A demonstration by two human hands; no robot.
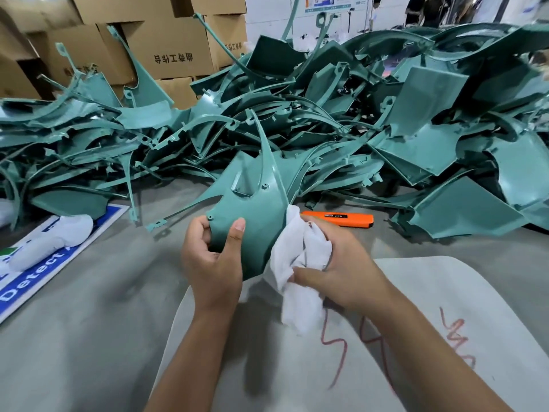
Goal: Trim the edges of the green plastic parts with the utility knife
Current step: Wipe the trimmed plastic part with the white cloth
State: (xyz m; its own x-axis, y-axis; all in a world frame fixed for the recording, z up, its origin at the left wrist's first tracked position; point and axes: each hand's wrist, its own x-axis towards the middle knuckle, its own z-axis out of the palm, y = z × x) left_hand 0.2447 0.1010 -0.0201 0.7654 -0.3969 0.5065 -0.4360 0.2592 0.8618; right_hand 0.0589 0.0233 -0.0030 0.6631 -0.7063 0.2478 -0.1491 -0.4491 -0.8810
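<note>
Fingers of the left hand curled around the lower edge of a green plastic part, while the right hand gripped a white cloth against it (the orange utility knife lay untouched on the tabletop just behind).

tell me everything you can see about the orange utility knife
The orange utility knife is a long, slim bar with a bright orange plastic-looking body, a small dark label on its upper face and a dark end at its right. No blade shows. It lies flat on the grey table, lengthwise left to right, just beyond the right hand and the white cloth, in front of the pile of green parts. Neither hand holds it.
</note>
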